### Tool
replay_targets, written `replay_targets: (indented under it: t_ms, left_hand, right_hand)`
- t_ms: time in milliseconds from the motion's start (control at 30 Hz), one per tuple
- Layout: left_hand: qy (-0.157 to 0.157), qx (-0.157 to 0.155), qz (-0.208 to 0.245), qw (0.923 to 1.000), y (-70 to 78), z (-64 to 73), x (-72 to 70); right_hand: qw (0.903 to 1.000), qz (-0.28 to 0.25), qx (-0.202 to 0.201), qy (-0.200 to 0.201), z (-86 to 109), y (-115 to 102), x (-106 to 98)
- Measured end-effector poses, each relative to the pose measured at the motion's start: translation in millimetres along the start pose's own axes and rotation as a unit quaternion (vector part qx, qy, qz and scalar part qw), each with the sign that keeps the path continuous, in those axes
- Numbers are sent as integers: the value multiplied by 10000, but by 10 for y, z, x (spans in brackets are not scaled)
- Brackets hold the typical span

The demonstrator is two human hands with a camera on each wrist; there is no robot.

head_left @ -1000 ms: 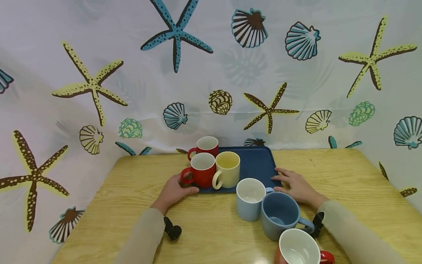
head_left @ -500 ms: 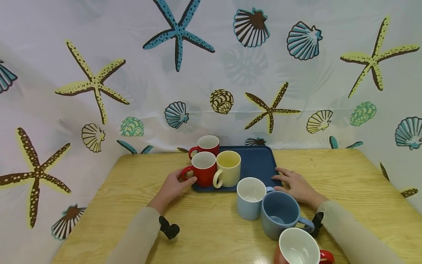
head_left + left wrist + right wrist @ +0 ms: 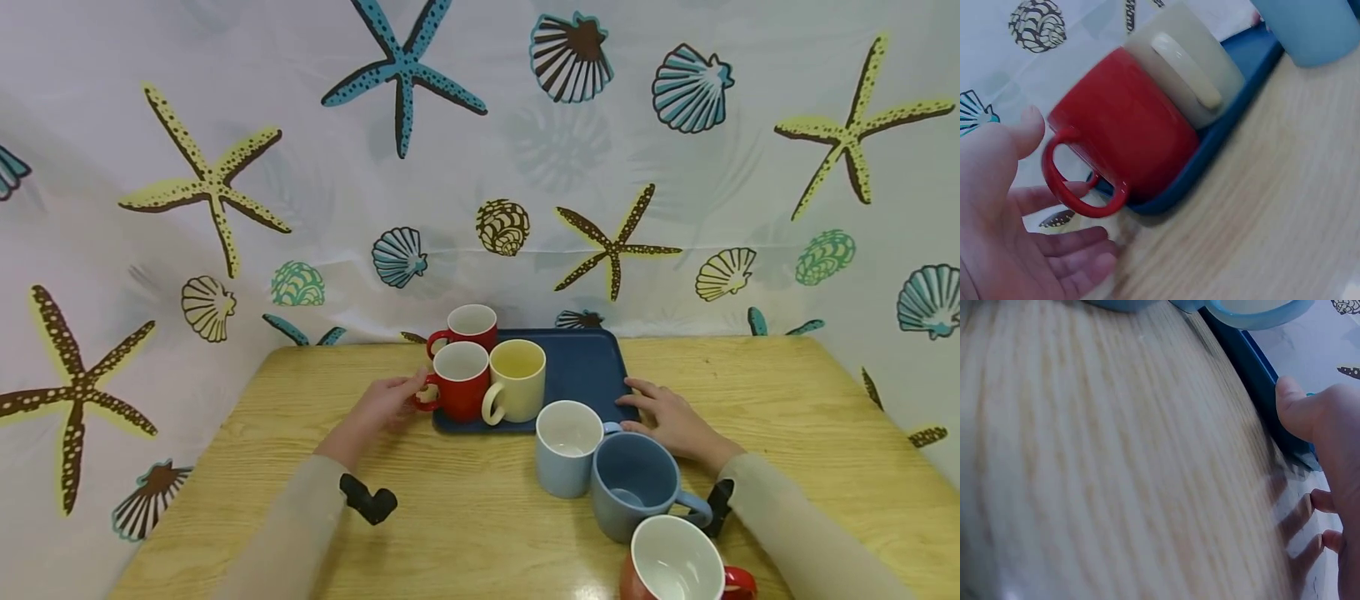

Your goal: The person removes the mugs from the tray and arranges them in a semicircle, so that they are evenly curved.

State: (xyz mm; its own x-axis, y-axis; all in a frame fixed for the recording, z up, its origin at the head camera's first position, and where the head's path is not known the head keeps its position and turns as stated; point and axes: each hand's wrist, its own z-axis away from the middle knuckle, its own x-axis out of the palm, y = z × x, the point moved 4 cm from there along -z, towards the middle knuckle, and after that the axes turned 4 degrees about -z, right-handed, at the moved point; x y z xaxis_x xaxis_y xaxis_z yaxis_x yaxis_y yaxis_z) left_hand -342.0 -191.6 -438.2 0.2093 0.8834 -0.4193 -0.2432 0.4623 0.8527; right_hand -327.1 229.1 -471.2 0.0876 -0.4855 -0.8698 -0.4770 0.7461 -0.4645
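On the dark blue tray [image 3: 581, 371], a red mug [image 3: 460, 398] stands beside a cream mug [image 3: 521, 400], with another red mug [image 3: 486, 337] behind. My left hand [image 3: 384, 407] is at the front red mug's handle. In the left wrist view its thumb is raised clear of that handle [image 3: 1054, 178], and one finger reaches behind it; whether it touches cannot be told. At the tray's right edge rests my right hand [image 3: 667, 418], fingers spread. Its thumb [image 3: 1294, 409] lies against the tray wall [image 3: 1260, 375] in the right wrist view.
Close to the tray's front edge stands a light blue mug [image 3: 564, 467]. A darker blue mug [image 3: 622, 517] and a red mug with white inside [image 3: 671, 562] continue the line toward the table's front. A shell-patterned cloth [image 3: 450, 192] hangs behind the wooden table [image 3: 450, 517].
My left hand moved up to the front red mug's handle, its thumb came near the mug, then it drew back slightly left. The right hand and the mugs have stayed put.
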Motion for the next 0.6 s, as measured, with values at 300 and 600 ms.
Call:
replay_targets:
  t_ms: [300,600]
  left_hand:
    - [-621,-753,586,9935,60,38,-9]
    - [-536,-1021,712,9908,97,32,46]
  right_hand:
    - [9997,-173,157,2,6,7,4]
    - [9996,-235,155,25,6,37,28]
